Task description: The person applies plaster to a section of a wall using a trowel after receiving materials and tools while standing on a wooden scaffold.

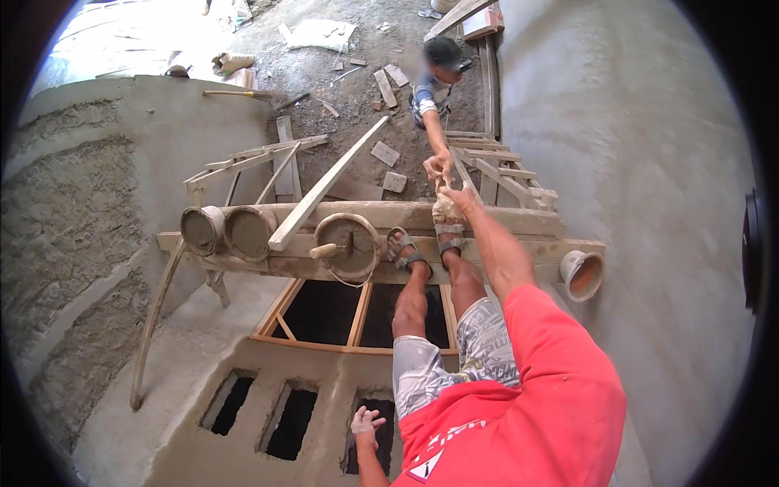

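Note:
I stand in sandals on a plank scaffold (422, 215). My right arm reaches down past my foot, and my right hand (462, 201) is closed on a pale, crumpled, bag-like thing (444, 193). From below, a co-worker's hand (438, 166) grips the upper end of it. What the thing is exactly does not show. My left hand (367, 426) is held beside a slot in the plastered wall (337, 365), its fingers apart and nothing in it. A mortar bucket (357, 264) with a wooden-handled trowel (329, 250) stands left of my feet.
Two more mortar buckets (247, 233) stand left on the planks, and an orange-lined bucket (583, 274) sits at the right end. A long board (329, 183) lies across the scaffold. A wooden ladder (507, 166) leans by the right wall. Rubble and wood scraps cover the ground.

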A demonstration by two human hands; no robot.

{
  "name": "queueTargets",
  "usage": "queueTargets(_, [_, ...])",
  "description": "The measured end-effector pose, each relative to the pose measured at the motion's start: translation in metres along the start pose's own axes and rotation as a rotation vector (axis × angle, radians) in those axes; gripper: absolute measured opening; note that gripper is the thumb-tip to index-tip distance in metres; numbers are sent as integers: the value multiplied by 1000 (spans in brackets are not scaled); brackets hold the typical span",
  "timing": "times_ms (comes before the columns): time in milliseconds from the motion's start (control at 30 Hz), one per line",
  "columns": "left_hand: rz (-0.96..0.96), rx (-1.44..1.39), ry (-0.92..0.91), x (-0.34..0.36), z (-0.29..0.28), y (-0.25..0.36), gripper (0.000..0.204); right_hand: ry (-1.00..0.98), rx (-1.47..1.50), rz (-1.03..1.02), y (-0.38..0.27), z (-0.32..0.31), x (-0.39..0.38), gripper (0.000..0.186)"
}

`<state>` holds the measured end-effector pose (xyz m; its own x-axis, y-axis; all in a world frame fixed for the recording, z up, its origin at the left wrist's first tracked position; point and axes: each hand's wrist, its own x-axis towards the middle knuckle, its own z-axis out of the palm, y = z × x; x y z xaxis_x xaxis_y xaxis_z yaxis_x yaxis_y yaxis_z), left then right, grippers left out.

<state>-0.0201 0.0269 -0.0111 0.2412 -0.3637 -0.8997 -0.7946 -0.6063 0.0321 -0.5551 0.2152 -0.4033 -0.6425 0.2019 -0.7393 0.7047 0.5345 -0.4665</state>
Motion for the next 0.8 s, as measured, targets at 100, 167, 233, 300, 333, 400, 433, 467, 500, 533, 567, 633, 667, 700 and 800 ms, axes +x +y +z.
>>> queueTargets(100, [27,-34,46,1,-4,-2,48,-351,156,40,1,45,-17,65])
queueTargets(167, [91,-7,6,10,-2,19,48,-171,-105,60,30,40,-6,43])
queueTargets(233, [149,15,-15,9,0,35,47,-135,-138,118,45,35,-18,54])
queueTargets(300, [232,64,-59,15,-1,55,47,-81,-199,130,62,16,-36,57])
queueTargets(333, [270,49,-47,2,7,71,45,-57,-222,97,56,8,-54,54])
queueTargets(400, [414,53,-91,4,16,90,46,-168,-111,108,42,-21,-85,50])
queueTargets(433, [492,60,-142,5,28,106,46,-104,-88,58,42,-42,-92,59])
queueTargets(467, [494,79,-172,-10,33,119,49,-139,4,10,22,-47,-127,57])
queueTargets(500, [563,97,-284,-21,62,144,50,-72,37,-55,31,-80,-137,56])
queueTargets(533, [642,66,-315,-41,80,158,52,-114,-2,-114,2,-93,-161,59])
queueTargets(567, [703,73,-371,-65,97,174,53,-175,196,-193,1,-109,-187,56])
queueTargets(633, [737,247,-553,-114,140,212,69,-152,109,-345,-25,-154,-232,54])
queueTargets(667, [753,220,-607,-145,154,224,72,-156,95,-418,-45,-170,-256,53])
queueTargets(700, [779,183,-666,-178,172,237,75,-157,81,-499,-70,-187,-284,51])
queueTargets(800, [782,76,-761,-238,211,252,75,-66,24,-772,-125,-241,-377,46])
